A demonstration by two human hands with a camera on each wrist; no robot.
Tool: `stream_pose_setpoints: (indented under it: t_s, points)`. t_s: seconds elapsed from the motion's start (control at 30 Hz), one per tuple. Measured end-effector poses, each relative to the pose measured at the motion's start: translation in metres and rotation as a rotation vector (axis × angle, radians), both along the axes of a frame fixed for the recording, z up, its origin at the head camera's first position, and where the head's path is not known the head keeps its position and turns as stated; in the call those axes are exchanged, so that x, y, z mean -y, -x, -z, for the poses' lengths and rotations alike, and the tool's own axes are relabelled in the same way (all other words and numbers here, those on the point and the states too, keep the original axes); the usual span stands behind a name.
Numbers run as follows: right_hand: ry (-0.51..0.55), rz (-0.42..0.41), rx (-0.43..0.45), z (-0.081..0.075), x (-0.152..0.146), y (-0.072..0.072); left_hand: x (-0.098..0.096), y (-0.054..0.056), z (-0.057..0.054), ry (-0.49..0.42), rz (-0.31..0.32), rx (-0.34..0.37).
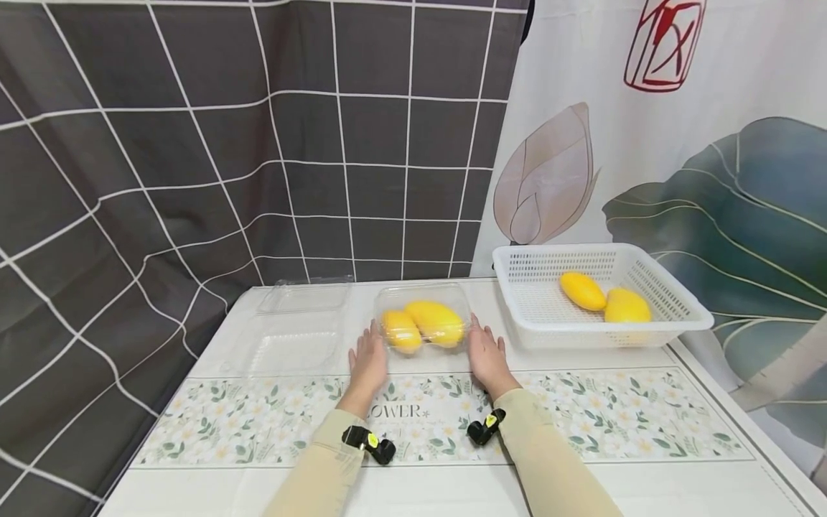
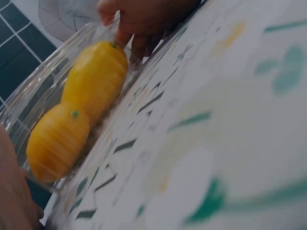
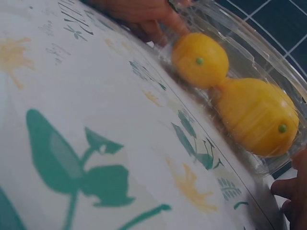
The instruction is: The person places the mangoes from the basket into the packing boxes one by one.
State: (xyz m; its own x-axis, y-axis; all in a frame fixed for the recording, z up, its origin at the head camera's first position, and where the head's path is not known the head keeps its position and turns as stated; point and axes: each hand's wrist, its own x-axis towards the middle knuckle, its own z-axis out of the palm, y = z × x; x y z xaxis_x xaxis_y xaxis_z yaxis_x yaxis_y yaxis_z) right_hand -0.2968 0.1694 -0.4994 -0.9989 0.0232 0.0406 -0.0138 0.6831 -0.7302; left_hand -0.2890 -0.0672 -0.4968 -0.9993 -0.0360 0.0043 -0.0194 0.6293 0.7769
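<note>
A clear plastic clamshell box (image 1: 423, 289) sits on the table with its lid over two yellow mangoes, a smaller mango (image 1: 401, 332) on the left and a larger mango (image 1: 436, 323) on the right. My left hand (image 1: 369, 362) lies along the box's left side, fingers extended. On the opposite side, my right hand (image 1: 489, 359) touches the right edge, its fingers also fairly straight. Both wrist views show the mangoes' green stem tips through the plastic. From the left wrist, the right hand's fingers (image 2: 136, 43) appear at the box's far end.
Another clear clamshell box (image 1: 293, 352) lies open to the left, hard to make out against the white table. At the right stands a white perforated basket (image 1: 601, 336) holding an oval mango (image 1: 583, 290) and a rounder mango (image 1: 627, 306). Curtains hang behind the table (image 1: 452, 488).
</note>
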Motion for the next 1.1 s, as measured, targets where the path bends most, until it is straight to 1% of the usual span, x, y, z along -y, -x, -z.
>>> stream_pose_setpoints:
  t_s: [0.27,0.5,0.63,0.7,0.73,0.8,0.87,0.9,0.93,0.97,1.03,1.1]
  points:
    - [0.018,-0.002,0.004,0.0,0.003,0.0,-0.009,-0.002,-0.002,-0.041,-0.063,-0.015]
    - [0.033,0.017,0.015,0.0,0.004,0.001,-0.011,-0.001,-0.003,-0.061,-0.061,-0.03]
    - [0.036,0.028,0.017,0.001,0.004,0.002,-0.01,-0.001,0.0,-0.049,-0.065,-0.062]
    - [0.043,0.039,0.013,0.002,0.003,0.004,-0.009,0.0,0.002,-0.06,-0.07,-0.07]
    - [0.069,0.052,0.015,0.002,0.003,0.005,-0.009,0.0,0.003,-0.078,-0.076,-0.069]
    - [0.16,0.076,0.015,0.002,0.003,0.006,-0.008,0.001,0.004,-0.156,-0.103,-0.054]
    - [0.264,0.095,0.004,0.003,0.001,0.007,-0.008,0.002,0.005,-0.272,-0.132,-0.049]
    - [0.339,0.095,-0.01,0.003,0.0,0.007,-0.008,0.004,0.005,-0.336,-0.146,-0.052]
    - [0.421,0.083,-0.019,0.004,-0.001,0.006,-0.008,0.005,0.006,-0.404,-0.155,-0.057]
    - [0.504,0.055,-0.035,0.004,-0.002,0.006,-0.007,0.007,0.006,-0.478,-0.157,-0.069]
    - [0.653,-0.01,-0.063,0.005,-0.004,0.006,-0.006,0.01,0.008,-0.602,-0.126,-0.096]
    - [0.795,-0.085,-0.077,0.005,-0.006,0.005,-0.005,0.011,0.009,-0.699,-0.082,-0.109]
